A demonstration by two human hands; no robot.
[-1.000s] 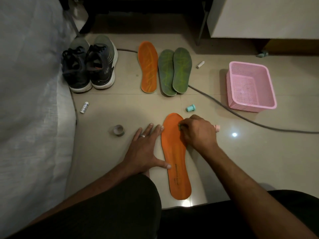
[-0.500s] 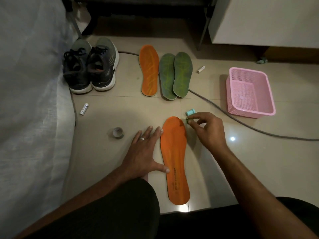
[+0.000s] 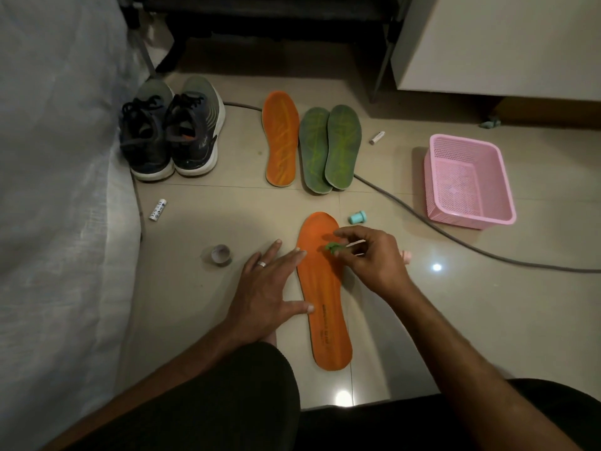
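Near pink basket, right hand pinches green piece

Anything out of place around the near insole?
Minor only: the green insoles overlap rather than lie side by side, and a teal cap lies on its side beside the toe of the near orange insole.

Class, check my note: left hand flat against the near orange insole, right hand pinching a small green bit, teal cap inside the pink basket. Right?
No: in the head view the teal cap lies on the floor, outside the pink basket. Rest stands.
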